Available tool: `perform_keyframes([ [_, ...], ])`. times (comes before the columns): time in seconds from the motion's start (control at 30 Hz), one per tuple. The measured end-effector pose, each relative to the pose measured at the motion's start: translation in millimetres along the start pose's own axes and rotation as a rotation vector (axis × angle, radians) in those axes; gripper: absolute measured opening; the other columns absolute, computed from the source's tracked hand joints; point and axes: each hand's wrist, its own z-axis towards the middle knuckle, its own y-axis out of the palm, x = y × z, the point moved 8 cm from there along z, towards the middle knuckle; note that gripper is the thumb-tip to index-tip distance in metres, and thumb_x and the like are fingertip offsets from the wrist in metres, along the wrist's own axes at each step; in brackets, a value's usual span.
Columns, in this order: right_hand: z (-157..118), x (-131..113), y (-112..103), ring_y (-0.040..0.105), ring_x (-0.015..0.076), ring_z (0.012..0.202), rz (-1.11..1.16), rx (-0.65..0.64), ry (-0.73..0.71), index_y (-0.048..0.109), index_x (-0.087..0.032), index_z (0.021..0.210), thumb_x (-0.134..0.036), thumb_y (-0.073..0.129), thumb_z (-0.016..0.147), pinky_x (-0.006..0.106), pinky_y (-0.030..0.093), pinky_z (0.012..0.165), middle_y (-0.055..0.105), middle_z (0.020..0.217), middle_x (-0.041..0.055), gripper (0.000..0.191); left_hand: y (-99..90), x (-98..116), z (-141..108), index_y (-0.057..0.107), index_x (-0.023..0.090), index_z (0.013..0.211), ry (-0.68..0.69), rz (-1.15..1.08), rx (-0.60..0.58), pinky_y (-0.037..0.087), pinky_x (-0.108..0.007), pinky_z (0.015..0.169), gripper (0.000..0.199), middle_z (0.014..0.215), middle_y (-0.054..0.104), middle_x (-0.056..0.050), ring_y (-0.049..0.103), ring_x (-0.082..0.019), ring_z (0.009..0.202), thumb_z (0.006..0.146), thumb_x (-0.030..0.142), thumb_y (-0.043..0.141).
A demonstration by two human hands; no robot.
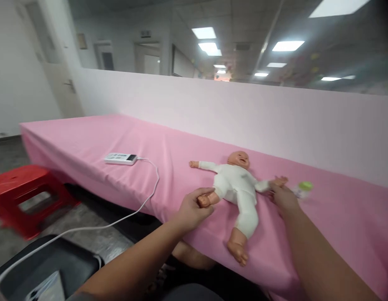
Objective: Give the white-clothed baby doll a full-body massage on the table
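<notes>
A baby doll (234,182) with a white cloth body lies face up on the pink sheet (181,146). My left hand (194,209) is closed around the doll's foot on the left side, with the thumb above and fingers beneath. My right hand (283,198) grips the doll's forearm at the right, close to its small hand; part of my fingers is hidden behind the wrist. The doll's other leg stretches toward the bed's near edge, and its other arm points left. Just beyond my right hand stands a small white container with a green lid (305,188), blurred.
A white power bank (121,159) lies on the sheet, its white cable (118,221) running off the near edge. On the left are a red stool (27,196) and a black seat (56,267) with a phone (48,288). A low white wall (194,100) with glass above backs the bed.
</notes>
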Motion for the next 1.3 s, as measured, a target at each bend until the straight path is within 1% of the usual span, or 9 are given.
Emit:
perform_keyframes([
  [0.13,1,-1,6,0.061,0.0115,0.052,0.09,0.014,0.078,0.07,-0.02,0.102,-0.032,0.075,0.081,0.015,0.046,0.04,0.068,0.073,0.0027,0.024,-3.9,2,5,0.07,0.02,0.126,-0.048,0.054,0.005,0.055,-0.039,0.095,0.051,0.115,0.072,-0.008,0.067,-0.025,0.104,0.077,0.028,0.079],
  [0.23,5,0,10,0.055,0.0098,0.048,0.146,0.008,0.103,0.068,-0.019,0.097,-0.03,0.074,0.084,0.014,0.042,0.038,0.065,0.068,0.0006,0.018,-5.8,3,7,0.071,0.02,0.125,-0.079,0.104,0.002,0.057,-0.039,0.093,0.05,0.111,0.073,-0.007,0.068,-0.024,0.102,0.077,0.03,0.079],
  [0.33,9,2,15,0.055,0.0104,0.049,0.167,0.013,0.153,0.067,-0.018,0.092,-0.028,0.074,0.086,0.016,0.045,0.039,0.066,0.069,0.0015,0.013,-7.9,5,9,0.072,0.02,0.124,-0.07,0.151,0.012,0.057,-0.038,0.093,0.05,0.109,0.074,-0.007,0.069,-0.025,0.102,0.076,0.03,0.078],
  [0.43,13,1,21,0.055,0.0108,0.049,0.154,-0.01,0.187,0.067,-0.019,0.09,-0.029,0.073,0.089,0.018,0.048,0.041,0.066,0.07,0.0023,0.012,-10.3,7,12,0.074,0.021,0.122,-0.053,0.181,0.026,0.059,-0.037,0.091,0.049,0.108,0.075,-0.008,0.07,-0.025,0.101,0.074,0.032,0.08],
  [0.6,16,0,22,0.054,0.0109,0.05,0.138,-0.024,0.215,0.068,-0.02,0.092,-0.034,0.074,0.089,0.018,0.046,0.041,0.065,0.068,0.0018,0.016,-13.7,7,13,0.076,0.022,0.12,-0.071,0.205,0.035,0.06,-0.035,0.091,0.051,0.112,0.076,-0.009,0.071,-0.028,0.105,0.073,0.038,0.082],
  [0.77,19,1,20,0.05,0.0105,0.047,0.111,-0.018,0.242,0.068,-0.019,0.094,-0.037,0.074,0.089,0.018,0.04,0.038,0.062,0.063,0.001,0.02,-19.0,-3,15,0.076,0.023,0.121,-0.091,0.234,0.039,0.06,-0.035,0.095,0.054,0.117,0.076,-0.008,0.071,-0.029,0.11,0.07,0.041,0.083],
  [0.9,17,-3,21,0.05,0.0102,0.048,0.119,-0.027,0.228,0.069,-0.019,0.099,-0.036,0.073,0.089,0.019,0.041,0.04,0.063,0.066,0.0011,0.02,-20.8,-9,15,0.075,0.024,0.123,-0.11,0.235,0.029,0.06,-0.035,0.095,0.055,0.12,0.075,-0.007,0.071,-0.029,0.11,0.071,0.04,0.083],
  [1.13,11,-6,21,0.053,0.0119,0.051,0.12,-0.008,0.249,0.07,-0.02,0.099,-0.036,0.072,0.089,0.02,0.042,0.042,0.066,0.071,0.0031,0.019,-16.3,0,17,0.075,0.024,0.122,-0.091,0.242,0.015,0.059,-0.035,0.096,0.052,0.12,0.075,-0.007,0.072,-0.028,0.109,0.073,0.041,0.081],
  [1.3,10,-10,21,0.049,0.0115,0.049,0.117,-0.04,0.212,0.069,-0.019,0.09,-0.035,0.071,0.088,0.021,0.039,0.042,0.061,0.064,0.0017,0.016,-14.7,3,16,0.075,0.022,0.123,-0.073,0.28,0.019,0.06,-0.034,0.093,0.054,0.117,0.076,-0.008,0.072,-0.028,0.107,0.074,0.042,0.081],
])
